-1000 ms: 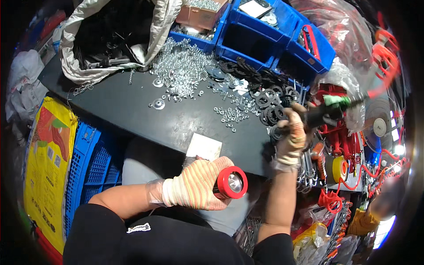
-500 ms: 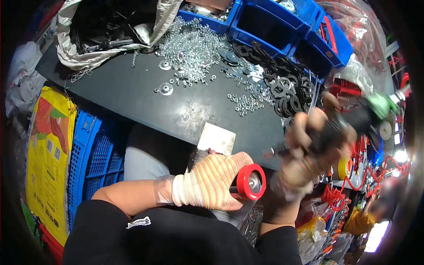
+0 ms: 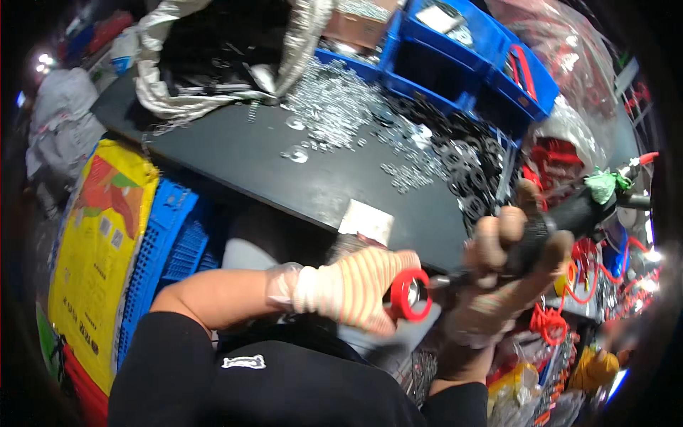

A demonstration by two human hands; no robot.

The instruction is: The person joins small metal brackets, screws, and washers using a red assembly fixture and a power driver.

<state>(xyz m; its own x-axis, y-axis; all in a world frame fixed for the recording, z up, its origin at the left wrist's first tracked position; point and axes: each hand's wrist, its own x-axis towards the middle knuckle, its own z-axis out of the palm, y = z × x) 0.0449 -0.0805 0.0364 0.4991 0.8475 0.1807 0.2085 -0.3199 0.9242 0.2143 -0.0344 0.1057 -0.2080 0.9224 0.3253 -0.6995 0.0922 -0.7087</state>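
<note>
My left hand (image 3: 348, 285), in a striped knit glove, is closed round a dark round part with a red rim (image 3: 401, 296). The rim faces right, and silvery metal shows inside it. My right hand (image 3: 501, 274), blurred by motion, grips a black air screwdriver (image 3: 573, 215) with green wrapping and a red hose end. The driver's narrow tip (image 3: 442, 282) points left at the open face of the red-rimmed part. Whether it touches the metal inside, I cannot tell. Just beyond my left hand, a pale square plate (image 3: 366, 220) lies at the table's near edge.
Small metal nuts (image 3: 331, 107) and dark rings (image 3: 473, 167) lie heaped on the dark table (image 3: 284, 181). Blue bins (image 3: 434, 92) and a white sack (image 3: 160, 89) stand behind. A blue crate (image 3: 153, 249) and a yellow bag (image 3: 96, 263) are at left, red coiled hoses (image 3: 548, 324) at right.
The screwdriver's tip has swung left and down to the red-rimmed part, which has turned more toward the right. The whole view has shifted, so the table appears further right and tilted.
</note>
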